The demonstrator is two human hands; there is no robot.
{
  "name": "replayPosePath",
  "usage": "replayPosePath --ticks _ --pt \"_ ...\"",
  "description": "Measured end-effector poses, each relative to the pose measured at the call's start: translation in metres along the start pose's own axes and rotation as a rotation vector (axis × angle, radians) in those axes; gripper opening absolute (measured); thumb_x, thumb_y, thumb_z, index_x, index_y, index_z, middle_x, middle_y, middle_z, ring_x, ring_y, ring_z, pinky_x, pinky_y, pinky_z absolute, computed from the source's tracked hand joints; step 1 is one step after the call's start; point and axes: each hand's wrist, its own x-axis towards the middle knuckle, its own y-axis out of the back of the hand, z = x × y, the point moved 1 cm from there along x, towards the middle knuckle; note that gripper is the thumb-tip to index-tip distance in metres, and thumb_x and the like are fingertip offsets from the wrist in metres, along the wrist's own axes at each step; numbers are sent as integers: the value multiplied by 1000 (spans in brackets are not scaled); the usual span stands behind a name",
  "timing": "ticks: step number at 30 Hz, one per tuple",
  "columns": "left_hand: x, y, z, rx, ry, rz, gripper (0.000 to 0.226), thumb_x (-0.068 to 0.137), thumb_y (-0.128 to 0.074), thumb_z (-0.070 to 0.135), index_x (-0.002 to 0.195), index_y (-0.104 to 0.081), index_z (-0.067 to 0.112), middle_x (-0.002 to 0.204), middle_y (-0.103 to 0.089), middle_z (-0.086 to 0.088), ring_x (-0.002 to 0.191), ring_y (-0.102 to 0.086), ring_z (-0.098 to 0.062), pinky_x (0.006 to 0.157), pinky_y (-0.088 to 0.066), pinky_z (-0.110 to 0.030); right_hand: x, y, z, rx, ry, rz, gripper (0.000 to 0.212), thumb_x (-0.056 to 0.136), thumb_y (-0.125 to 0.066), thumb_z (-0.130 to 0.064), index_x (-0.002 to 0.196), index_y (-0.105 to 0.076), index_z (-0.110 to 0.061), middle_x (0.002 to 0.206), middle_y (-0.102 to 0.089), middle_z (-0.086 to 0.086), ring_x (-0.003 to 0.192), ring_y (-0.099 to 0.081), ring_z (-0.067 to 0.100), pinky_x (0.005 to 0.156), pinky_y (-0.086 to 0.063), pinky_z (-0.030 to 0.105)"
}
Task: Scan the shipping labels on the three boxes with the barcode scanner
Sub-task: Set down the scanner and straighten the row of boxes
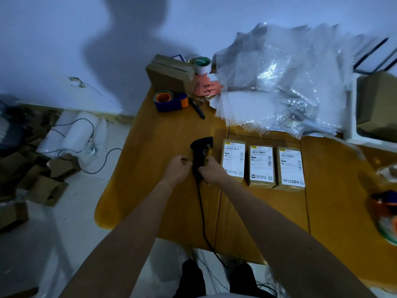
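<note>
Three small cardboard boxes lie side by side on the wooden table (163, 190), each with a white shipping label facing up: the left box (233, 160), the middle box (261, 165) and the right box (290, 167). A black barcode scanner (200, 151) lies just left of the left box, its head pointing away from me and its cable running back off the table's near edge. My right hand (211, 172) is closed around the scanner's handle. My left hand (179, 168) sits curled at the handle's left side, touching or nearly touching it.
At the table's back stand a taped cardboard box (170, 76), a white tape roll (202, 64), a blue and orange tape dispenser (169, 102), a black pen (196, 108) and a heap of bubble-wrap bags (279, 82). Flattened cartons (43, 181) and cables litter the floor at left.
</note>
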Motion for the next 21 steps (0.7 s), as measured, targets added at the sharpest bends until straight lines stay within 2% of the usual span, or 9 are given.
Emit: replayPosePath --ticks 3,6,8,11,16,19,21 --pt "-6 3 10 -100 -55 30 27 101 -55 37 112 -66 15 107 -68 -3 92 -65 -18 67 -48 -25 -14 22 -2 12 93 103 55 98 -53 -24 149 -37 -15 127 -62 14 108 -65 33 92 -56 48" --pt "-17 -2 26 -155 -96 46 25 100 -57 37 104 -69 16 99 -72 -3 90 -70 -17 68 -52 -24 -27 45 7 43 185 245 49 99 -54 -24 146 -45 -15 134 -59 10 115 -61 27 90 -53 42" --pt "-20 -9 34 -152 -116 37 28 100 -59 35 110 -70 12 104 -72 -4 96 -69 -19 70 -50 -23 -32 59 17 42 208 313 41 101 -54 -23 141 -50 -16 124 -62 6 104 -63 22 79 -47 33" --pt "-24 -25 45 -107 -115 0 38 99 -61 37 125 -66 10 119 -69 -5 107 -63 -17 78 -45 -24 -38 83 37 -3 216 375 38 101 -54 -23 139 -54 -18 123 -65 4 93 -60 17 77 -45 32" --pt "-28 -53 59 -72 -114 -25 54 98 -62 37 144 -52 11 142 -58 -8 127 -56 -23 93 -46 -29 -45 120 67 -41 196 473 33 99 -57 -16 132 -59 -14 132 -62 6 116 -62 25 86 -49 37" --pt "-28 -69 67 -13 -101 -52 62 99 -60 36 152 -40 10 152 -48 -10 137 -48 -26 107 -44 -38 -50 140 90 -190 159 593 45 95 -60 -16 139 -55 -16 143 -52 9 126 -53 30 89 -49 41" --pt "-29 -79 70 1 -77 -75 67 101 -58 35 156 -31 9 157 -43 -11 141 -43 -28 111 -40 -41 -53 152 109 -274 104 645 52 93 -63 -17 144 -50 -15 145 -48 12 129 -48 33 93 -49 45"
